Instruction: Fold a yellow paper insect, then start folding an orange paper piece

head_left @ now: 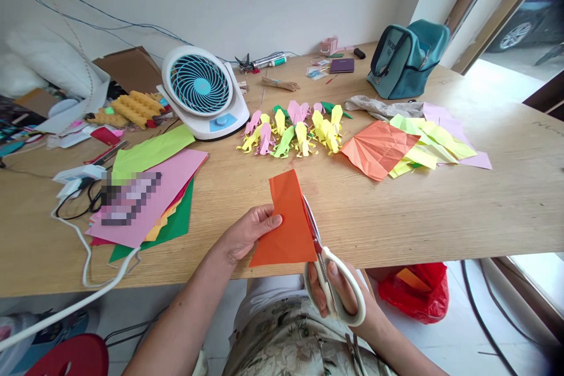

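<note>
An orange sheet of paper (286, 229) is pinched along its left side by my left hand (253, 229), thumb on top. My right hand (341, 294) has its fingers through the white handles of a pair of scissors (328, 273). The scissor blades point away from me and lie along the right edge of the orange paper. Beyond the paper stands a row of cut paper flowers (293, 129) in yellow, pink and green. A creased orange paper fan shape (379, 147) rests to their right, partly over yellow and lilac sheets (440, 138).
Colored paper sheets (176, 179) lie in a stack at the left, with a pixelated item on top. Behind them are a white fan (224, 103) and yellow egg-carton-like pieces (136, 107). A teal bag (405, 61) stands at the back right. Below the table edge sits a red plastic bag (416, 299).
</note>
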A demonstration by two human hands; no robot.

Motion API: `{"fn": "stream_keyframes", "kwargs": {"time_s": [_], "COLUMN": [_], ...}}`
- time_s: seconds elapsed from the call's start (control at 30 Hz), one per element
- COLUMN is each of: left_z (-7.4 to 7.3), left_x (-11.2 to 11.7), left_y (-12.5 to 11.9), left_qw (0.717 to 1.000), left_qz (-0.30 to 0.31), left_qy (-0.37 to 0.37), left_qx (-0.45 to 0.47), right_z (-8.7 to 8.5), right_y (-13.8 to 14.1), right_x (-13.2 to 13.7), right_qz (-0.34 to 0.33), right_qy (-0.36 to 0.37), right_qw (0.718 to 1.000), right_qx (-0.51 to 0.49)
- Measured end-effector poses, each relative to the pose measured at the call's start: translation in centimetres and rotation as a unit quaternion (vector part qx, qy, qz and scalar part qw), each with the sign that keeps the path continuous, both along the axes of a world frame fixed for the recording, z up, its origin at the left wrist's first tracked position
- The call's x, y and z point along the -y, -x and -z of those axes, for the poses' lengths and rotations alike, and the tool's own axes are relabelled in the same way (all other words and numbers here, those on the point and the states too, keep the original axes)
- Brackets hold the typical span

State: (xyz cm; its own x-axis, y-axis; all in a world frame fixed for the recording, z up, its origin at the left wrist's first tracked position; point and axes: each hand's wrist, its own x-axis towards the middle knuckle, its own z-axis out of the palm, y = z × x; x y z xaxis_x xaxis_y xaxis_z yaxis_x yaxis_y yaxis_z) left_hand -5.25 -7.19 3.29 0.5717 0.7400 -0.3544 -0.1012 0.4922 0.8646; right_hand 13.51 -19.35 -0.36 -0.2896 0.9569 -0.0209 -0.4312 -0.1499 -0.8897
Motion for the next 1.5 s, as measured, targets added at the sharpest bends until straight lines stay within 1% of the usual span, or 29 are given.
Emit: {"fn": "stream_keyframes", "kwargs": {"time_s": [0.1,0.23,0.33,0.47,0.63,0.8,1.0,1.13,1.33,1.5], "left_z": [0.3,0.6,0.4,0.2,0.1,0.1,0.2,0.2,0.1,-0.3], "left_x": [-0.5,-1.3,-1.6,-1.3,-0.7,-0.5,-0.6,-0.6,-0.5,-0.2], "left_y": [-0.2,-0.8,-1.2,-1.5,-1.7,-1.6,-1.3,-1.1,-1.0,-1.1], "left_qw": [0.999,0.996,0.995,0.994,0.997,0.998,0.999,0.999,0.999,0.999], "left_qz": [-0.022,-0.068,-0.081,-0.094,-0.078,-0.063,-0.044,-0.038,-0.040,-0.029], "left_qy": [0.018,0.015,0.016,0.011,0.008,0.008,-0.005,-0.012,-0.010,-0.005], "left_qx": [0.034,0.048,0.048,0.049,0.018,-0.017,-0.027,-0.021,-0.028,-0.032], "right_z": [0.3,0.4,0.4,0.2,-0.3,-0.4,-0.7,-1.2,-0.6,-1.3], "right_y": [0.0,-0.1,-0.2,0.0,0.4,0.4,0.3,0.5,0.8,0.8], "right_x": [0.0,0.1,0.1,0.0,-0.2,-0.5,-0.7,-0.6,-0.4,-0.5], "right_qz": [-0.007,-0.026,-0.027,-0.021,0.003,-0.004,-0.002,0.017,0.009,0.010], "right_qy": [-0.007,-0.008,-0.007,0.002,-0.019,-0.038,-0.046,-0.040,-0.017,-0.033], "right_qw": [1.000,1.000,1.000,1.000,1.000,0.997,0.997,0.996,1.000,0.998], "right_qx": [0.006,-0.004,0.004,-0.002,0.018,0.064,0.062,0.073,0.022,0.048]}}
